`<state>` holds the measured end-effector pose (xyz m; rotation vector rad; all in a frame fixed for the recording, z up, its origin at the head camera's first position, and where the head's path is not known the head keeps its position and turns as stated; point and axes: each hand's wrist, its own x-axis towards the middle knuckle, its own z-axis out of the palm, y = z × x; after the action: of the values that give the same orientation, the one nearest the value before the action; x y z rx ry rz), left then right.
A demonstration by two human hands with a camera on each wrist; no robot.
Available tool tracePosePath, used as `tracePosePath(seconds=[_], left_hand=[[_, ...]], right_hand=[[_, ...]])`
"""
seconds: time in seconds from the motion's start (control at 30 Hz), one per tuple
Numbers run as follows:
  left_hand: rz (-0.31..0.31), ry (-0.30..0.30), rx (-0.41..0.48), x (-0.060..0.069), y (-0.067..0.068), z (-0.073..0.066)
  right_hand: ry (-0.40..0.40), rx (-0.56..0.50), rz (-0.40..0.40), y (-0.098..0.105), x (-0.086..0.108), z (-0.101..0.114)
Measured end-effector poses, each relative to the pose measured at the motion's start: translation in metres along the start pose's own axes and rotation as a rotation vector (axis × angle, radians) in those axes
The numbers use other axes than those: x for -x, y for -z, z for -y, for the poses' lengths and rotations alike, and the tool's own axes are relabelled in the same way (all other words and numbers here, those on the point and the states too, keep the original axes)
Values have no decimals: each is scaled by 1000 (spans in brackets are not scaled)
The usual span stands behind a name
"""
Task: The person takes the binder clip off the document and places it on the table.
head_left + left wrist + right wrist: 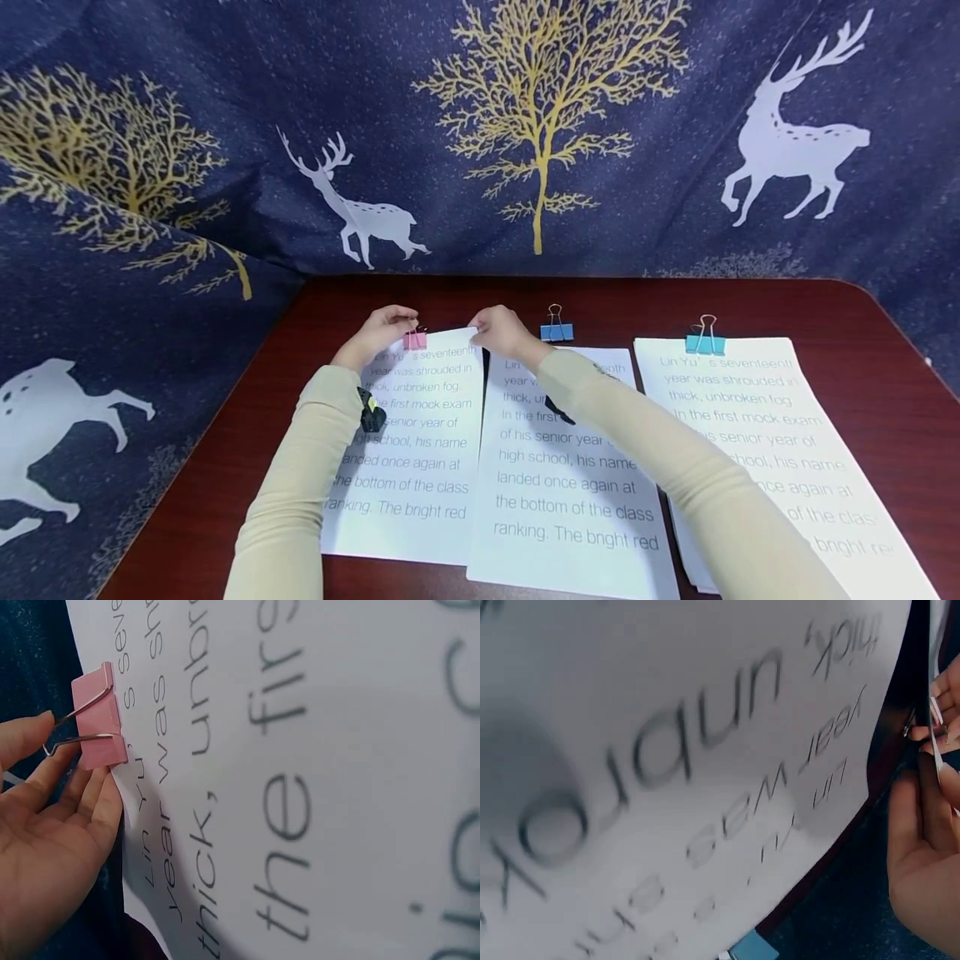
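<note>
At the top edge of the left printed stack of paper (420, 467) is a pink binder clip (415, 341). My left hand (377, 335) pinches its wire handles between thumb and fingers; the left wrist view shows this pink binder clip (97, 724) on the paper edge, with other fingers behind the sheets. The top right corner of that same stack is pinched by my right hand (506, 333). In the right wrist view the right hand (926, 862) holds a thin paper edge, seen nearly side-on, and its fingertips are partly hidden.
A middle stack of printed paper (566, 500) lies under my right forearm, with a blue binder clip (557, 332) at its top edge. The right stack of paper (750, 400) carries a teal binder clip (706, 344). A dark blue patterned cloth (645, 167) hangs behind the brown table (832, 325).
</note>
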<state>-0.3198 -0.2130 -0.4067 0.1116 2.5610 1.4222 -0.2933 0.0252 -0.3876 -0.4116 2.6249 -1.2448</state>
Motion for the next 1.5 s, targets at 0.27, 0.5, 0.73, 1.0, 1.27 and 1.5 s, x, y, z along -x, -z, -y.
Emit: tracePosePath(seconds=[0.27, 0.5, 0.73, 1.0, 1.27, 1.5], left_hand=[[55, 15, 154, -5, 4, -8], [114, 32, 184, -32, 13, 14], [168, 65, 102, -11, 17, -21], [213, 14, 82, -2, 25, -21], [312, -38, 88, 0, 36, -17], [326, -40, 63, 2, 42, -23]], right_hand=[[-130, -261, -19, -6, 1, -6], [-173, -366, -30, -11, 4, -10], [-211, -378, -53, -11, 6, -11], [-235, -400, -74, -10, 9, -12], [-253, -450, -64, -10, 11, -15], [-254, -445, -61, -9, 11, -16]])
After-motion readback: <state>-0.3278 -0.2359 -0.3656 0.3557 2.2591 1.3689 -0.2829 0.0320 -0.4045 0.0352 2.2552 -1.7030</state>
